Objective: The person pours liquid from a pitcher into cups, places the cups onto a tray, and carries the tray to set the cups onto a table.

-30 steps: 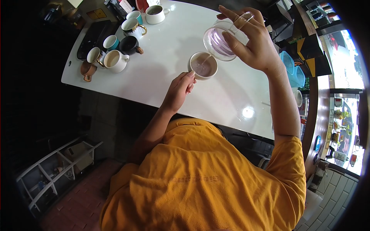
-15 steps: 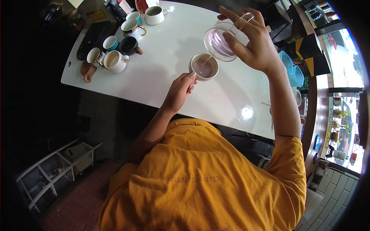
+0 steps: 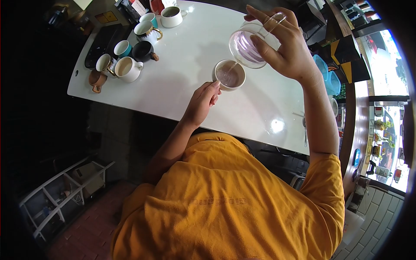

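Barely any shift since the earlier frame: mug cluster and table edge sit slightly farther left in view, probably camera turn; both hands about where they were, thin stream still running. Small round pale ceramic cup (image 3: pixel 230 75) is over the middle of the glossy white table (image 3: pixel 182 80); resting on it or lifted, cannot tell. Left hand (image 3: pixel 202 102) has its fingers closed at the cup's near-left side, pinching what looks like the handle, mostly hidden. Right hand (image 3: pixel 289 51) has its fingers bent around the handle of a clear round glass pitcher (image 3: pixel 244 47), some spread, not a full fist; pitcher tilted, above and right of the cup. Cup should be rigid, fairly light, heavier with liquid, chippable; best hold is the handle, kept level. Pitcher likely slick when wet, fragile, weight swinging as it tilts; handle is the grip, firm wrist. At far left, several mugs stand together, including a black mug with brown handle (image 3: pixel 143 51), a cream mug (image 3: pixel 126 70) and a small brown cup (image 3: pixel 97 79). Room: dark left side, white metal rack (image 3: pixel 54 199) on reddish floor (image 3: pixel 93 223) near left, bright windows (image 3: pixel 388 65) far right.
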A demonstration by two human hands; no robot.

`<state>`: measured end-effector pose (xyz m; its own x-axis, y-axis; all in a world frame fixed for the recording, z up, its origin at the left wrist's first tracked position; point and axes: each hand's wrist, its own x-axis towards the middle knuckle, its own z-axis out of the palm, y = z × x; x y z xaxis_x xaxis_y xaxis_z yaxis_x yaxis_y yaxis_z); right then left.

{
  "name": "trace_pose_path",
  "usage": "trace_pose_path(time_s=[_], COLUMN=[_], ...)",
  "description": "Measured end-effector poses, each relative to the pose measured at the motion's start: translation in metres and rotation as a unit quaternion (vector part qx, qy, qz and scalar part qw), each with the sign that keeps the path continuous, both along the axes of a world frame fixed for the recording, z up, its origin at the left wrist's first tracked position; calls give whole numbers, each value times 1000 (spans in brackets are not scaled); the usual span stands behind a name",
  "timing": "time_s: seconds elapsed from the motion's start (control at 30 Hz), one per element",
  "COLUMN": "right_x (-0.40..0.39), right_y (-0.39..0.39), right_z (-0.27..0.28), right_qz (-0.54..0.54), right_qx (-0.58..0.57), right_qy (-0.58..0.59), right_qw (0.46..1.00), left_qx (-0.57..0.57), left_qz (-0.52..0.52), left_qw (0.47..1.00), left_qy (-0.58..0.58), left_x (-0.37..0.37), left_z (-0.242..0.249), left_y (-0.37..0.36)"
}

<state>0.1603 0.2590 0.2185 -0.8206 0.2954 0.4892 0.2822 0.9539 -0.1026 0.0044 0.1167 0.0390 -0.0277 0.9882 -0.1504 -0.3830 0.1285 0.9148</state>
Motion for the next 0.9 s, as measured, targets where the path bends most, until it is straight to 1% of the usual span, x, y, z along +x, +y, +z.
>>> trace_pose_path(time_s=[0.1,0.2,0.33,0.4,0.6,0.7,0.9], right_x=[-2,2,4,7,9,10,14], right_y=[-12,-2,-2,3,1,1,-1], right_z=[11,0,-1,-8,-7,-8,-9], right_qz=[-32,-14,-12,-23,-26,-31,-44], right_qx=[-20,2,3,86,68,89,81], right_qy=[-25,-7,-7,-26,-23,-17,-24], right_qw=[999,1000,1000,996,997,995,995], left_qx=[-1,1,-1,2,1,-3,3], left_qz=[-1,-4,-5,-8,-16,-18,-27], left_qw=[1000,1000,1000,1000,1000,1000,999], left_qy=[-3,-2,-2,-5,-7,-12,-24], left_x=[1,1,3,3,5,6,6], left_z=[0,-1,-1,-3,-3,-3,-7], left_y=[0,0,1,1,2,3,5])
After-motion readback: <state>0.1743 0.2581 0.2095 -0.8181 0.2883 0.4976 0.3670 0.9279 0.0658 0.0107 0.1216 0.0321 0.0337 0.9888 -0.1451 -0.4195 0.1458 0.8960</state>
